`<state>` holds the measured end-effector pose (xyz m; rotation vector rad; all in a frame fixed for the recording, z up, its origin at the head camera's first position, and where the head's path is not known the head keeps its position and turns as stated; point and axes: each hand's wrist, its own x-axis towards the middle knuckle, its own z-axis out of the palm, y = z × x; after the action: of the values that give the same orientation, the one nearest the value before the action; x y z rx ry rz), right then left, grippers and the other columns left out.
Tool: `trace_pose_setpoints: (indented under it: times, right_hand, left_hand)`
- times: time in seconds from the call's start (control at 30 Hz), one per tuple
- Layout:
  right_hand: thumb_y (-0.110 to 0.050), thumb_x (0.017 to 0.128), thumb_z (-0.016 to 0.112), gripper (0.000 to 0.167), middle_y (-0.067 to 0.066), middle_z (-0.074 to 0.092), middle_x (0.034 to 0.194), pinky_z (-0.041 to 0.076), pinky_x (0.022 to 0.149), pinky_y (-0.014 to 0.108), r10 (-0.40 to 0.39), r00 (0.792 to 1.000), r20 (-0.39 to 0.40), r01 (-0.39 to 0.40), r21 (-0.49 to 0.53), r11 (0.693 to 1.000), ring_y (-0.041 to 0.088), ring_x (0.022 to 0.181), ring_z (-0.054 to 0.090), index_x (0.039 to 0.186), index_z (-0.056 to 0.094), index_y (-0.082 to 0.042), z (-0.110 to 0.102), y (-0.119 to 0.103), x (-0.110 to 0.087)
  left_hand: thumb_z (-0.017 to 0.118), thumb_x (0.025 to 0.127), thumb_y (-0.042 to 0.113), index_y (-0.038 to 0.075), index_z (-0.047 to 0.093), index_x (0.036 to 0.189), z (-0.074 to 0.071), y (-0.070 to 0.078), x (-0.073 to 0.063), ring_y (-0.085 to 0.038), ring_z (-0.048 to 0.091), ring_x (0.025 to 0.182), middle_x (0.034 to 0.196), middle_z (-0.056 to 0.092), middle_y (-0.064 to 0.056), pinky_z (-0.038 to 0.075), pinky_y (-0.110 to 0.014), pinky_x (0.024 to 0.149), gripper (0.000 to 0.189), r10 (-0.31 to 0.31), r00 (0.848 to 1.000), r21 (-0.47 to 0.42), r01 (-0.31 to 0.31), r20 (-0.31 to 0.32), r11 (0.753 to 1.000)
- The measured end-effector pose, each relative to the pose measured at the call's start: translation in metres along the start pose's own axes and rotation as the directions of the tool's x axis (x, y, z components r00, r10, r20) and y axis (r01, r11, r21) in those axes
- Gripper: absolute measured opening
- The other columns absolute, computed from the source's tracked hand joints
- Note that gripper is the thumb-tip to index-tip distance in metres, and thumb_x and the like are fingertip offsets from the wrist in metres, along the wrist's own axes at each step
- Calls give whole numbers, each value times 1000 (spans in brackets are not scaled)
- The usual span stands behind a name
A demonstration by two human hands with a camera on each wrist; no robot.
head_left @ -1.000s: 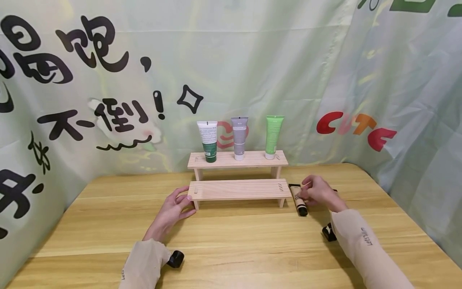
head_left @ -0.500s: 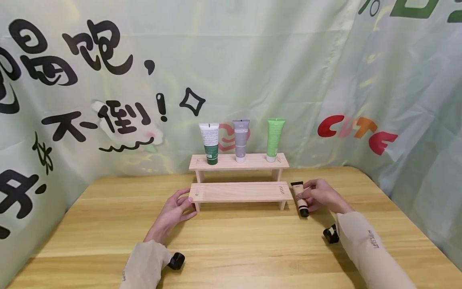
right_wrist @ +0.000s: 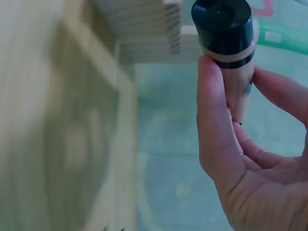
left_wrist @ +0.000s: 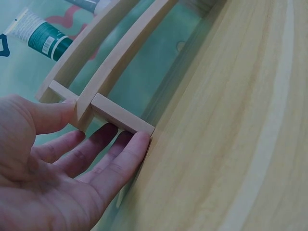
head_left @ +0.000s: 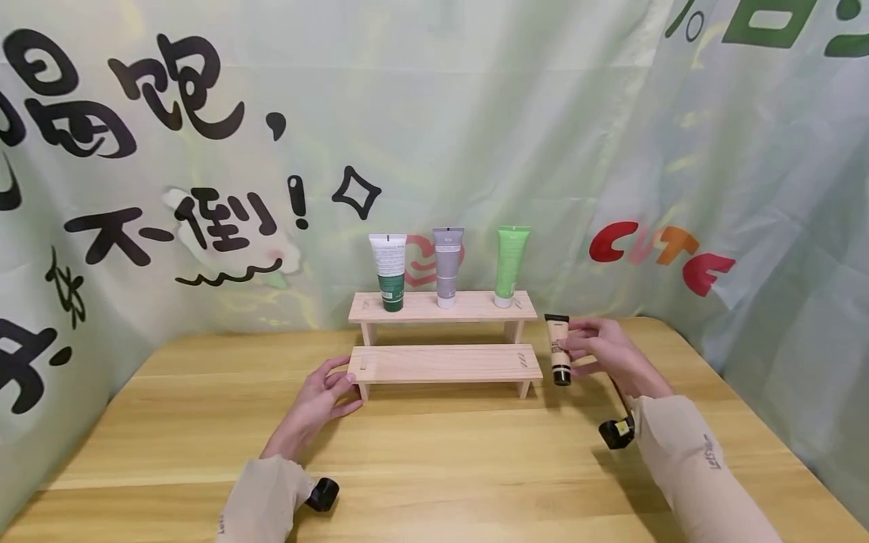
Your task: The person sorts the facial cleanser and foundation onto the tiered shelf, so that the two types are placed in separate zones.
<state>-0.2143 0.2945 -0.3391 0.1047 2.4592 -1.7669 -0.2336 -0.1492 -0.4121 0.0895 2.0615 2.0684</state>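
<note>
A two-tier wooden display rack (head_left: 444, 363) stands on the table. My left hand (head_left: 315, 400) holds the left end of its lower step; in the left wrist view the thumb lies on the board's end and the fingertips (left_wrist: 140, 139) touch the leg (left_wrist: 122, 114). To the right of the rack, my right hand (head_left: 611, 354) pinches a beige squeeze tube (head_left: 558, 348) with a black cap (right_wrist: 224, 26) between thumb and fingers. The tube is nearly upright, cap down, raised above the tabletop. On the upper step stand a white-and-green tube (head_left: 391, 273), a grey-purple tube (head_left: 448, 268) and a green tube (head_left: 511, 265).
The wooden table (head_left: 434, 467) reaches back to a printed cloth (head_left: 475, 136) hanging behind and at both sides. The lower step bears no tubes. Black wrist cameras (head_left: 322, 495) stick out from both sleeves.
My right hand has lifted the beige tube from lying on the table beside the rack and tipped it toward upright. My left hand stays at the rack's left end.
</note>
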Motion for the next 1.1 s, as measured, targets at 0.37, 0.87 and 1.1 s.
trace_pose_setpoints:
  times: [0.37,0.87,1.1]
  right_hand:
    - [-6,99,61,56,8,56,104,63,70,37,-81,997,-11,81,111,990,15,80,62,141,31,16,16,-21,1]
    - [2,96,64,53,14,53,109,63,72,39,-120,993,10,117,162,980,16,80,60,138,35,14,49,-38,13]
    - [5,94,64,50,17,50,110,63,71,41,-120,992,26,114,171,979,18,77,61,136,38,14,67,-41,17]
  left_hand:
    - [43,108,1,-3,32,153,-1,-1,-1,-36,54,120,141,48,-32,57,-44,93,46,-3,1000,-4,3,2,1000]
    - [44,108,2,-2,33,152,-1,3,2,-36,56,117,140,49,-31,58,-44,92,45,-7,1000,11,8,-14,1000]
    - [44,108,2,-2,35,152,-1,3,2,-36,56,116,138,51,-31,58,-43,91,44,-11,1000,15,11,-18,1000]
